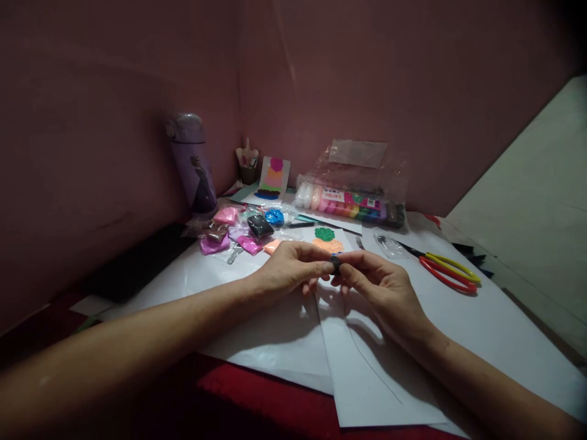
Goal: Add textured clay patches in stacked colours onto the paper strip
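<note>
Both of my hands meet over white paper sheets (284, 330) on the floor. A small lump of black clay (335, 263) is pinched between the fingertips of my left hand (291, 267) and my right hand (378, 284). Just beyond the fingers lies a paper card with a green and orange clay figure (327, 239). Left of it sit several small bags of clay (238, 232) in pink, purple, black and blue.
Red-and-yellow-handled scissors (447, 269) lie on the paper to the right. A plastic pack of coloured clay sticks (351, 198) leans by the wall. A purple bottle (195, 165), a small cup of sticks (248, 162) and a clay picture card (274, 178) stand in the corner.
</note>
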A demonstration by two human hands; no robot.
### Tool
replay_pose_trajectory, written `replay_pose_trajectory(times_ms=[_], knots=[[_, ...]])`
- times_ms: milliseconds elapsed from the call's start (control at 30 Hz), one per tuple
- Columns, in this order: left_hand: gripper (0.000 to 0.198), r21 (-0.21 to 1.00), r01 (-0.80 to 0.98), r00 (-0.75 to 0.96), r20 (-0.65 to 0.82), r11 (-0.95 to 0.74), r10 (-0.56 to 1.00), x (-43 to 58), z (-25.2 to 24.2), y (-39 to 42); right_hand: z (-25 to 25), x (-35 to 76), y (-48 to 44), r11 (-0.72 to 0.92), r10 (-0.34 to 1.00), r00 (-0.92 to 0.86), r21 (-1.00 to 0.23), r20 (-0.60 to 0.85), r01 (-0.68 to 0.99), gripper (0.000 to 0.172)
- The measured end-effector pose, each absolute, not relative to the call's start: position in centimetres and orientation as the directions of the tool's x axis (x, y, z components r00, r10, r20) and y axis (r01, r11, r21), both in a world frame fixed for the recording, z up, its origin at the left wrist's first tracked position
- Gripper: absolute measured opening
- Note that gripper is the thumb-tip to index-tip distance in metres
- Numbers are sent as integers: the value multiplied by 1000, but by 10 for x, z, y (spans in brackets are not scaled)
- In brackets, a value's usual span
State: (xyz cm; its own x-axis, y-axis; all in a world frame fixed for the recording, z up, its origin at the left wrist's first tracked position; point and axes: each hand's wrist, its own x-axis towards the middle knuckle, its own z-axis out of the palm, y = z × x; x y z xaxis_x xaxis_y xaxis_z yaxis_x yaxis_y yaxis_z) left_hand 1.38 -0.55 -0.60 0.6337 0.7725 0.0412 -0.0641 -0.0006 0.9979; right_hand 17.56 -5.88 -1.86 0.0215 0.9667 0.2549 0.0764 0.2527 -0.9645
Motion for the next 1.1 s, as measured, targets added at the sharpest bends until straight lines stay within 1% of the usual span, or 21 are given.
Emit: replay_pose_trajectory(times_ms=[200, 367, 533, 667, 767, 833, 967, 1100], knots=[[22, 999, -52, 608, 35, -4, 793, 15, -7, -5, -22, 175, -58, 276, 961, -9, -960, 276, 43, 16], [16, 996, -82, 623, 67, -20, 779, 14, -8, -5, -20, 177, -57, 269, 963, -16, -960, 269, 72, 12], [12, 1000, -16, 628, 14, -5, 778, 15, -3, -7, -21, 179, -58, 234, 972, -20, -971, 234, 44, 10], [11, 999, -54, 582, 31, 0, 813, 17, -4, -7, -24, 181, -55, 204, 978, 55, -977, 201, -61, 7], [10, 993, -120, 534, 54, 12, 844, 17, -8, -4, -25, 183, -51, 160, 981, 139, -974, 138, -159, 9], [11, 990, -143, 523, 72, 4, 849, 15, -10, -2, -26, 184, -49, 149, 978, 173, -971, 117, -185, 10], [12, 989, -144, 543, 104, -30, 833, 13, -10, -2, -28, 186, -48, 166, 975, 172, -978, 144, -125, 15], [28, 993, -119, 587, 88, -21, 805, 14, -7, -4, -28, 184, -51, 204, 973, 110, -979, 201, -18, 18]])
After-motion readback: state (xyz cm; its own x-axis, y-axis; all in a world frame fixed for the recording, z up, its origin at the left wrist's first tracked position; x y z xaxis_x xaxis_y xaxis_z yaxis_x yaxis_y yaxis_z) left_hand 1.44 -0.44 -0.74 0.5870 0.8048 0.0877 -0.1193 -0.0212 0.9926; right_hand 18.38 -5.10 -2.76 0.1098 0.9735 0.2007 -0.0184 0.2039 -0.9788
